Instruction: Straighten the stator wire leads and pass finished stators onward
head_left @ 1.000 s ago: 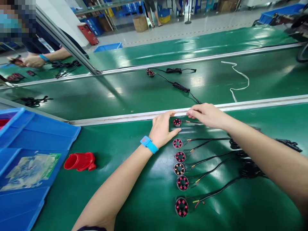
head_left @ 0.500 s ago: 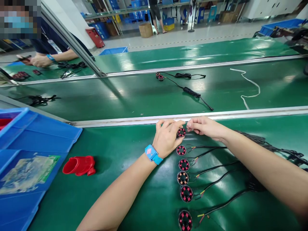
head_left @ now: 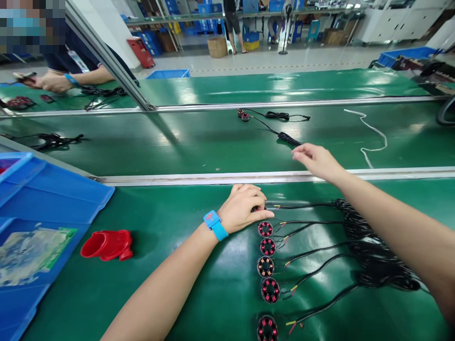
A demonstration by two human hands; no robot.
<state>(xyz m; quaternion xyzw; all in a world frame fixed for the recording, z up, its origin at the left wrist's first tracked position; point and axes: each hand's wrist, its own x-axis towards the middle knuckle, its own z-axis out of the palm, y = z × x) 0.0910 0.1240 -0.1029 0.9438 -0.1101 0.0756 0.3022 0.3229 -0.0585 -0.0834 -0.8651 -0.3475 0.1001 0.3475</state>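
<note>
My left hand (head_left: 243,208), with a blue wristband, rests on the green work surface, its fingers curled around a small round motor stator (head_left: 258,208) mostly hidden beneath them. A black cable (head_left: 305,205) with coloured wire ends leads right from there. Below, in a column, lie several stators with red windings (head_left: 265,229) and one with copper windings (head_left: 265,267), cable ends beside them. My right hand (head_left: 316,160) is over the far green strip, fingers loosely bent and apparently holding nothing. Its fingertips overlap the end of a bundled black cable (head_left: 288,138); contact is unclear.
A red plastic fitting (head_left: 106,245) and blue bins (head_left: 67,189) are at left. Coiled cables (head_left: 377,260) lie right. A metal rail (head_left: 177,180) separates surface and strip. Two stators (head_left: 243,114) and a white cord (head_left: 377,130) lie beyond. A co-worker's hands (head_left: 53,81) work at upper left.
My right hand has left the wires by the top stator and moved up and forward across the rail to the bundled cable. My left hand stays at the top stator, now covering most of it.
</note>
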